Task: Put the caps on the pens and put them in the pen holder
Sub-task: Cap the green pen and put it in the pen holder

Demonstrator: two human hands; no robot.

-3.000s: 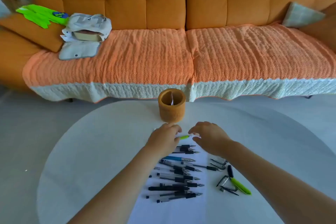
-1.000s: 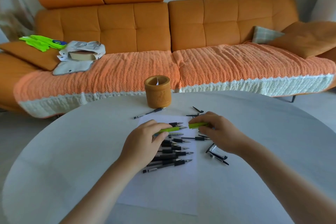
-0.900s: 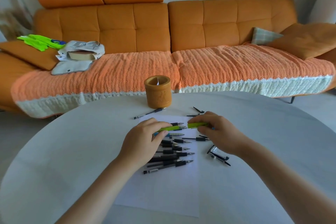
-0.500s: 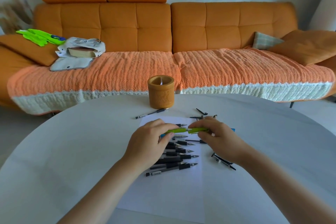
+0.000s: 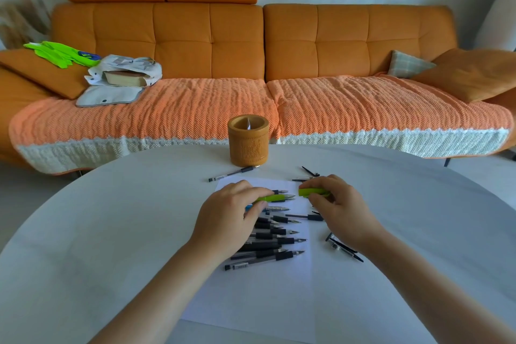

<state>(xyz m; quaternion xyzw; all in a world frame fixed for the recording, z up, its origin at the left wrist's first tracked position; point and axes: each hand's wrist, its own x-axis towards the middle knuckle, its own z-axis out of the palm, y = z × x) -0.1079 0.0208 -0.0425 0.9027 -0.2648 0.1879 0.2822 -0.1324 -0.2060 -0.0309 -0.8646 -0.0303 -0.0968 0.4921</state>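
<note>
My left hand (image 5: 233, 218) grips a green pen (image 5: 275, 198) with its tip pointing right. My right hand (image 5: 339, 208) pinches a green cap (image 5: 310, 191), which sits a small gap to the right of the pen tip. Under both hands, several uncapped black pens (image 5: 268, 243) lie in a row on a white sheet of paper (image 5: 251, 301). Loose black caps (image 5: 342, 246) lie to the right of the sheet. A round brown pen holder (image 5: 248, 141) stands upright at the far table edge with one white item inside it.
One black pen (image 5: 231, 173) lies alone just left of the holder's base. More caps (image 5: 308, 172) lie beyond my right hand. The round white table (image 5: 111, 232) ends just behind the holder, with an orange sofa (image 5: 251, 45) beyond it.
Half a second ago the green cap and pen were joined in a line between my hands; now the cap sits apart from the pen tip. The view has tilted up since three seconds ago.
</note>
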